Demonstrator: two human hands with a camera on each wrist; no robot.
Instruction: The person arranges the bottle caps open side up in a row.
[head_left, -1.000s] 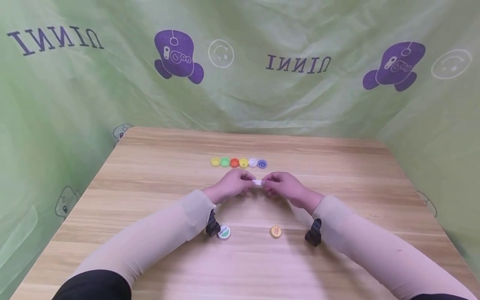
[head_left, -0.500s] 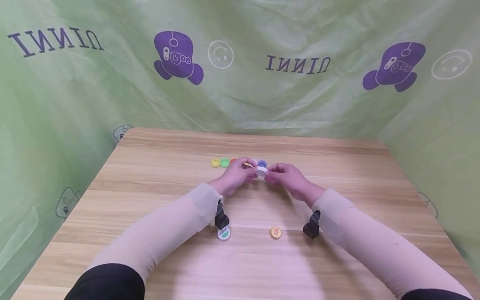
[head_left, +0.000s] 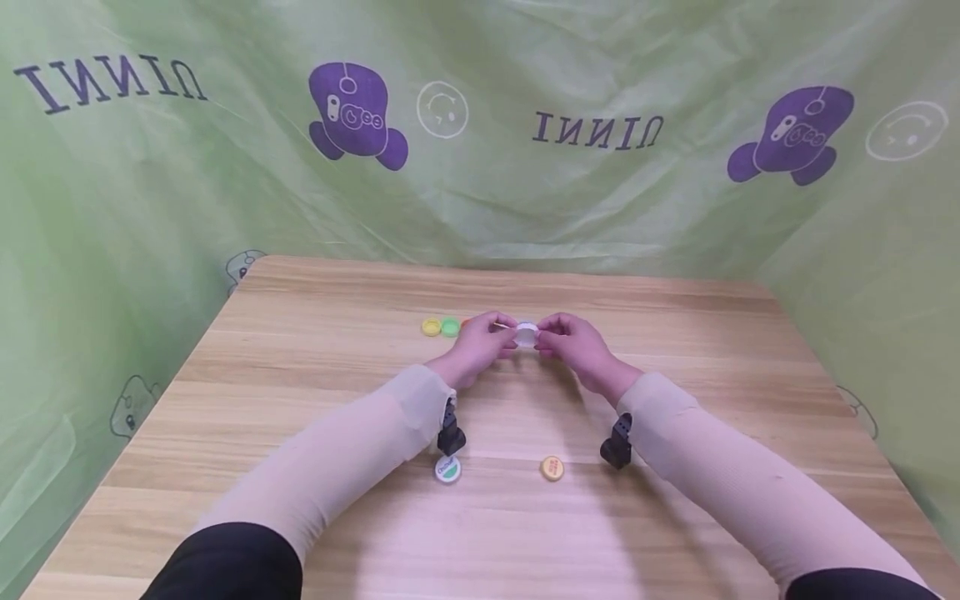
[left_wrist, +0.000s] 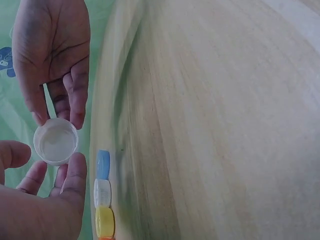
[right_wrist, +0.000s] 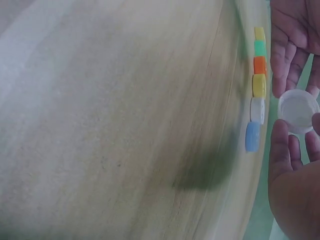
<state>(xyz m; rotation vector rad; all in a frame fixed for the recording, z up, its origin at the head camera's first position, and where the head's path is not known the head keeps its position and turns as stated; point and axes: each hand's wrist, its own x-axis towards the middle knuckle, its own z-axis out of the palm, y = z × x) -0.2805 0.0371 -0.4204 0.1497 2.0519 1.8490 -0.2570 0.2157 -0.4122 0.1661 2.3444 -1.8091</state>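
A white bottle cap (head_left: 527, 335) is held up between both hands. My left hand (head_left: 478, 342) grips its left edge with fingertips and thumb, and my right hand (head_left: 583, 346) grips the opposite edge. From the left wrist, the hollow inside of the white bottle cap (left_wrist: 56, 142) shows between the fingers. Just beyond the hands on the table is a row of caps: a yellow cap (head_left: 431, 327), a green cap (head_left: 450, 327), an orange cap (right_wrist: 260, 65), a second yellow cap (right_wrist: 259, 86), a second white cap (right_wrist: 257, 110) and a blue cap (right_wrist: 252, 136). In the head view the hands hide part of this row.
Nearer the body on the wooden table (head_left: 300, 333) lie a white-and-green printed cap (head_left: 448, 470), close to the left wrist's camera, and an orange-yellow printed cap (head_left: 552, 468). A green patterned cloth (head_left: 480, 217) hangs behind the table.
Both hands have moved forward together with the white bottle cap, up to the row. The cap has tilted from edge-on to show its round face. Its row neighbours are now partly covered.
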